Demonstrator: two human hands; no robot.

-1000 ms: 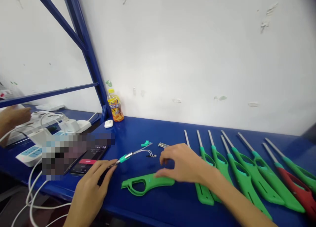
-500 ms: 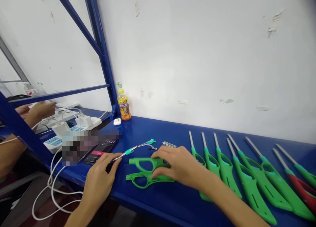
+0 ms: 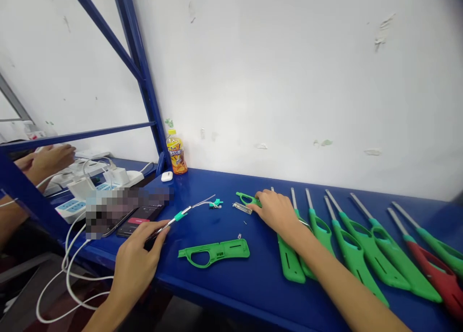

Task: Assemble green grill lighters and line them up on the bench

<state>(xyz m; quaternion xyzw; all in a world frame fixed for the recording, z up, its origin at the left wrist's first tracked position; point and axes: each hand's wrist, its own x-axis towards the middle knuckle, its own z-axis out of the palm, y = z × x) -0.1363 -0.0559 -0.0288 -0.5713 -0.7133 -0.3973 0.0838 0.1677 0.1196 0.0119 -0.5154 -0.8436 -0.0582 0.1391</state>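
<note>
My left hand (image 3: 139, 250) is closed round a lighter's slim metal tube (image 3: 167, 230) with a teal collar. Thin wires run from its tip to a small teal piece (image 3: 216, 203) on the table. At the back of the work area my right hand (image 3: 277, 209) grips a green lighter shell half (image 3: 246, 198), whose rear is hidden under the palm. A clear fuel tank (image 3: 242, 207) lies just in front of those fingers. The other green shell half (image 3: 233, 250) rests inner side up between my hands, with a tiny light-coloured part (image 3: 239, 236) by its upper edge.
Several long-necked green lighters (image 3: 376, 255) and a red one (image 3: 434, 274) lie in a row at right. A phone (image 3: 139, 219), earbud case (image 3: 167, 176), drink bottle (image 3: 176, 153) and power strip (image 3: 72, 206) are at left. Beyond the blue frame (image 3: 144, 81) are another person's hands (image 3: 50, 161).
My right hand has moved back and right with one shell half, leaving the other on the table. The tube stays in my left hand. The view has shifted slightly.
</note>
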